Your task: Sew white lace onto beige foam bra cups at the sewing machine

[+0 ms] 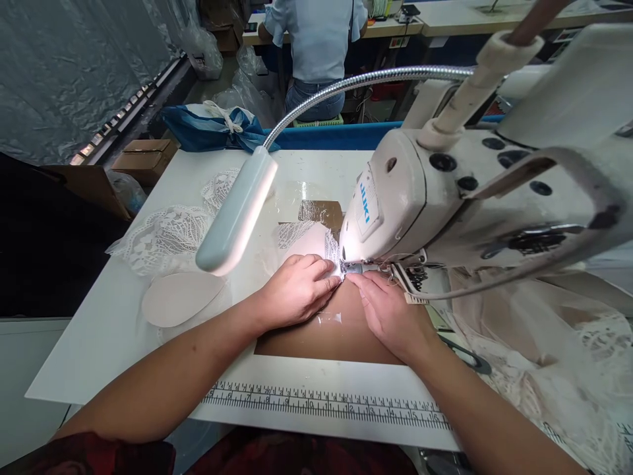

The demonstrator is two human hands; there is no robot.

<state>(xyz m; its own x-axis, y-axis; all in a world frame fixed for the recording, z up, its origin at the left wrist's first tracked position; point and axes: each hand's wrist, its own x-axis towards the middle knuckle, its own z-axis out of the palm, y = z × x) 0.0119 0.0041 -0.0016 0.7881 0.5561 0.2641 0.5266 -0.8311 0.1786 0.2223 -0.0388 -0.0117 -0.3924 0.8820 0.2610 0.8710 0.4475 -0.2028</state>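
A pale pink bra cup with white lace edging [316, 240] lies under the needle area of a white sewing machine [383, 198]. My left hand [301, 287] is closed on its near edge, thumb and fingers gripping the lace just left of the presser foot [352, 268]. On the other side of the foot, my right hand [390, 307] rests with fingers together and their tips close to the needle. What those fingertips hold, if anything, is too small to make out. A brown sheet [329, 340] covers the tabletop beneath both hands.
A lamp [237, 211] on a bendy metal neck hangs over the left side. White lace pieces [168, 237] and an oval pad [180, 300] lie left; sheer lace fabric [554, 349] and scissors [467, 356] lie right. A ruler strip [321, 402] runs along the front. Beyond sits another person [319, 46].
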